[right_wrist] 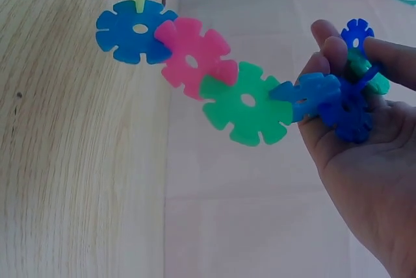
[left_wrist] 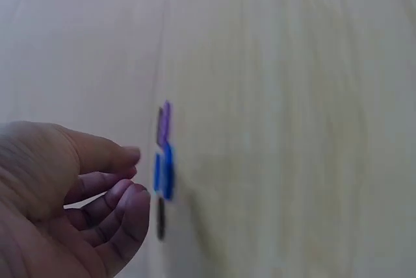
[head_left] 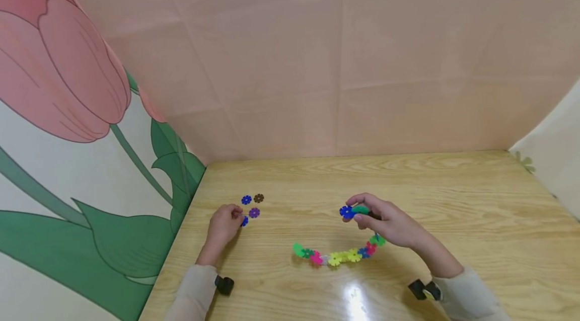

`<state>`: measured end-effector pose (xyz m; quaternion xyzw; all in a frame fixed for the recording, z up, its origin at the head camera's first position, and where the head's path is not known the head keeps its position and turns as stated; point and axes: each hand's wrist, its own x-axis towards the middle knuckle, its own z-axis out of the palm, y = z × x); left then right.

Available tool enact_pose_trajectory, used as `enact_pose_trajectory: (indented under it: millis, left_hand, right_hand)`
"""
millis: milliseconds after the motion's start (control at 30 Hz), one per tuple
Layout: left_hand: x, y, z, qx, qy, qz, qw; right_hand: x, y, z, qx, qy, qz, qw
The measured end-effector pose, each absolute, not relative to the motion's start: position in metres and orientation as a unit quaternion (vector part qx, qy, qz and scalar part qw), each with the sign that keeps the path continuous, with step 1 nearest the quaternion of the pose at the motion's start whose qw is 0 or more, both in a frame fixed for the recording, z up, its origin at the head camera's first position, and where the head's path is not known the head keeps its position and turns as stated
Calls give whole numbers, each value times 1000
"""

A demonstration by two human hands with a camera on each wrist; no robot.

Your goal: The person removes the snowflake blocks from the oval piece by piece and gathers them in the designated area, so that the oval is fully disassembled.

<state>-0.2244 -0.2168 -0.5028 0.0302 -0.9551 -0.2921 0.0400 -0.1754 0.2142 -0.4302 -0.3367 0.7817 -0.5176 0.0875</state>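
A chain of interlocking plastic flower discs [head_left: 335, 259] curves across the table in pink, yellow, blue, green and a whitish piece. My right hand [head_left: 394, 223] holds its end, pinching a green disc [right_wrist: 369, 80] between thumb and fingers, with a blue disc [head_left: 346, 212] sticking out past the fingertips. More blue discs [right_wrist: 348, 119] lie against the palm. At the left, my left hand [head_left: 224, 223] reaches down beside a loose blue disc [head_left: 245, 221], thumb and fingers bent and apart. A purple disc [head_left: 254, 213] lies just beyond the fingertips.
Another blue disc [head_left: 246, 200] and a brown disc [head_left: 259, 198] lie behind the purple one. The wooden table [head_left: 290, 180] meets a pink cloth backdrop [head_left: 281, 84] at its far edge. A tulip-printed panel [head_left: 81, 84] borders the left side.
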Motion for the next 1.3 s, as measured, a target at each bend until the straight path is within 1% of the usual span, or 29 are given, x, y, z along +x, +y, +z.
enact_pose_trajectory:
  millis: [167, 400, 567, 833, 967, 1167, 1300]
  left_hand:
    - [-219, -195, -487, -8, -949, -307, 71]
    - [-202, -149, -454, -122, -924, -349, 96]
    - [-191, -118, -437, -193, -905, -372, 80]
    - [-175, -78, -417, -263, -871, -415, 11]
    - [-169, -62, -412, -288, -860, -421, -14]
    - [-166, -43, -411, -306, -854, -421, -26]
    - [-164, -37, -412, -301, -858, -417, -19]
  right_hand:
    - [-175, 213, -429, -331, 784, -520, 77]
    - [-173, 211, -431, -313, 790, -525, 46]
    - [-173, 208, -431, -322, 788, -524, 37]
    - [-172, 206, -429, -337, 779, -528, 36]
    - [-172, 204, -428, -343, 768, -540, 40]
    - [-171, 202, -427, -359, 752, -551, 39]
    - [-170, 201, -427, -367, 746, -554, 37]
